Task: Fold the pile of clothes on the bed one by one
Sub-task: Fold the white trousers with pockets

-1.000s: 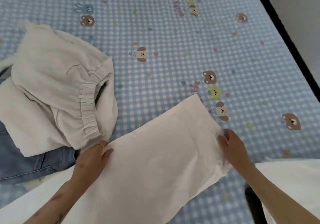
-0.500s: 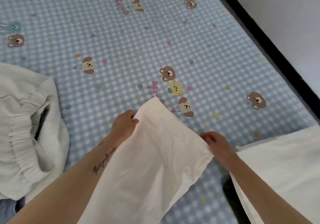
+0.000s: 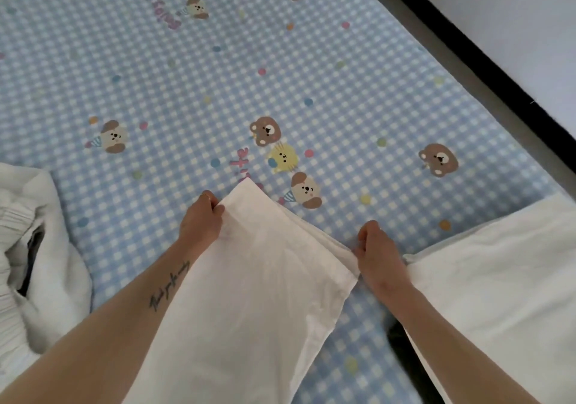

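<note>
White garment (image 3: 249,294): thin woven cloth, matt, smooth with faint creases; pinched at its far corners by left hand (image 3: 201,221) and right hand (image 3: 375,249).
Bedsheet (image 3: 343,76), beyond the grip: soft matt cloth, blue-white check, printed animals.
Clothes pile (image 3: 34,263), left of the grip: thicker off-white cloth, gathered elastic band.

The garment (image 3: 249,294) I hold is plain white, with no print on it. Under it the bedsheet (image 3: 343,91) is a pale blue and white gingham, scattered with brown bears, a yellow cat, cream puppies with brown ears, small dots in pink, blue, green and orange, and some purple lettering. The heap of clothes (image 3: 34,263) at my left is off-white, with something dark inside, perhaps black. The bed frame (image 3: 486,60) is black.
</note>
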{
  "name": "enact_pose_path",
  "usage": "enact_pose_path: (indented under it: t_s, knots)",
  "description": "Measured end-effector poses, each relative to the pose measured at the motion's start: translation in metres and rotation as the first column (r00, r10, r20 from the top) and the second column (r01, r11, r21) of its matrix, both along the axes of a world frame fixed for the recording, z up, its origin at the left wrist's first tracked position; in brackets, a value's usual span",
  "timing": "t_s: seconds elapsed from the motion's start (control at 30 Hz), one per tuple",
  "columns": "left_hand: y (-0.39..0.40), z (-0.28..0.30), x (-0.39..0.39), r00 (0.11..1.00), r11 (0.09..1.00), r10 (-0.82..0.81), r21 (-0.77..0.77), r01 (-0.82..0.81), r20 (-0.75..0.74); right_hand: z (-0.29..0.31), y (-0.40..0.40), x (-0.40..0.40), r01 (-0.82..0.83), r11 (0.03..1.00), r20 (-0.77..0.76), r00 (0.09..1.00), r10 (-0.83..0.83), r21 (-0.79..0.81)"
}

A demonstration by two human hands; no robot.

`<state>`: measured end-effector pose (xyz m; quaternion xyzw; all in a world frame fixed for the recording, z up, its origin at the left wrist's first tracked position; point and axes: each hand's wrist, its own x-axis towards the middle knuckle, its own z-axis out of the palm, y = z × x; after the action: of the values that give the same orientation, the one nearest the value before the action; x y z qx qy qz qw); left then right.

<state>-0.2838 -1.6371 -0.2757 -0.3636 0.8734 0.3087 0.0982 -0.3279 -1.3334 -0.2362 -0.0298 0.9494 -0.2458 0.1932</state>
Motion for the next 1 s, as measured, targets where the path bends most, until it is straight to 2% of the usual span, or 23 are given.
enact_pose_path:
  t_s: [0.07, 0.1, 0.13, 0.2, 0.23, 0.3, 0.37, 0.43, 0.5, 0.57, 0.6, 0.7, 0.8, 0.83, 0.87, 0.9, 0.93, 0.97, 1.0]
  knots:
    - [0.001, -0.004, -0.002, 0.999, 0.999, 0.033, -0.002, -0.033, 0.007, 0.002, 0.001, 0.005, -0.033, 0.998, -0.125, 0.992, 0.026, -0.058]
    - [0.001, -0.006, -0.002, 0.999, 0.999, 0.035, 0.006, -0.035, 0.017, 0.004, 0.001, 0.010, -0.078, 0.994, -0.108, 0.992, 0.069, -0.078]
    - [0.001, -0.008, -0.003, 0.999, 0.999, 0.030, 0.020, -0.030, 0.027, 0.004, 0.000, 0.017, -0.146, 0.988, -0.053, 0.988, 0.143, -0.051]
    - [0.001, -0.009, -0.004, 0.999, 0.998, 0.020, 0.064, -0.022, 0.030, -0.001, -0.002, 0.033, -0.308, 0.945, 0.076, 0.951, 0.301, 0.114]
    - [0.000, -0.010, -0.004, 1.000, 0.997, 0.016, 0.081, -0.018, 0.022, -0.004, -0.003, 0.038, -0.346, 0.927, 0.116, 0.936, 0.331, 0.143]
    - [-0.003, -0.009, -0.007, 1.000, 0.997, 0.016, 0.080, -0.016, 0.000, -0.003, -0.006, 0.033, -0.280, 0.959, 0.134, 0.953, 0.273, 0.037]
    - [-0.008, -0.007, -0.011, 0.998, 0.995, 0.057, 0.081, -0.054, -0.032, -0.001, -0.006, 0.016, -0.106, 0.992, 0.107, 0.988, 0.113, -0.069]
    - [-0.011, -0.004, -0.016, 0.996, 0.993, 0.077, 0.091, -0.073, -0.044, 0.000, -0.009, 0.000, -0.003, 0.996, 0.122, 0.992, 0.014, -0.089]
    - [-0.011, -0.003, -0.019, 1.000, 0.997, 0.021, 0.075, -0.020, -0.010, -0.003, -0.015, -0.001, -0.047, 0.998, 0.146, 0.988, 0.041, 0.041]
    - [-0.007, -0.003, -0.021, 0.999, 0.997, -0.034, 0.076, 0.032, 0.031, -0.008, -0.017, 0.000, -0.124, 0.971, 0.105, 0.989, 0.104, 0.204]
    - [-0.005, -0.003, -0.021, 0.998, 0.995, -0.048, 0.090, 0.045, 0.039, -0.008, -0.016, 0.001, -0.131, 0.967, 0.118, 0.987, 0.107, 0.218]
    - [-0.004, 0.002, -0.026, 1.000, 0.991, -0.007, 0.136, 0.007, -0.005, -0.001, -0.007, -0.001, -0.091, 0.995, 0.267, 0.961, 0.074, 0.052]
    - [-0.002, 0.008, -0.029, 0.993, 0.983, 0.079, 0.169, -0.064, -0.084, 0.009, 0.004, -0.005, -0.106, 0.994, 0.241, 0.966, 0.095, 0.033]
    - [0.003, 0.010, -0.029, 0.991, 0.981, 0.089, 0.180, -0.070, -0.097, 0.011, 0.005, -0.002, -0.150, 0.979, 0.225, 0.967, 0.118, 0.135]
    - [0.011, 0.010, -0.027, 0.991, 0.984, 0.078, 0.170, -0.057, -0.113, 0.010, 0.003, 0.004, -0.199, 0.934, 0.130, 0.977, 0.167, 0.297]
    - [0.022, 0.008, -0.023, 0.988, 0.994, 0.029, 0.105, -0.013, -0.149, 0.003, 0.000, 0.013, -0.208, 0.869, -0.040, 0.967, 0.252, 0.448]
    - [0.034, 0.004, -0.015, 0.981, 0.999, -0.051, -0.013, 0.049, -0.187, -0.004, -0.010, 0.026, -0.196, 0.861, -0.222, 0.918, 0.329, 0.469]
    - [0.048, 0.000, -0.001, 0.967, 0.985, -0.126, -0.143, 0.095, -0.223, -0.010, -0.025, 0.042, -0.252, 0.880, -0.372, 0.834, 0.408, 0.402]
    - [0.063, -0.002, 0.017, 0.944, 0.964, -0.183, -0.236, 0.118, -0.273, -0.015, -0.044, 0.059, -0.389, 0.866, -0.452, 0.741, 0.497, 0.315]
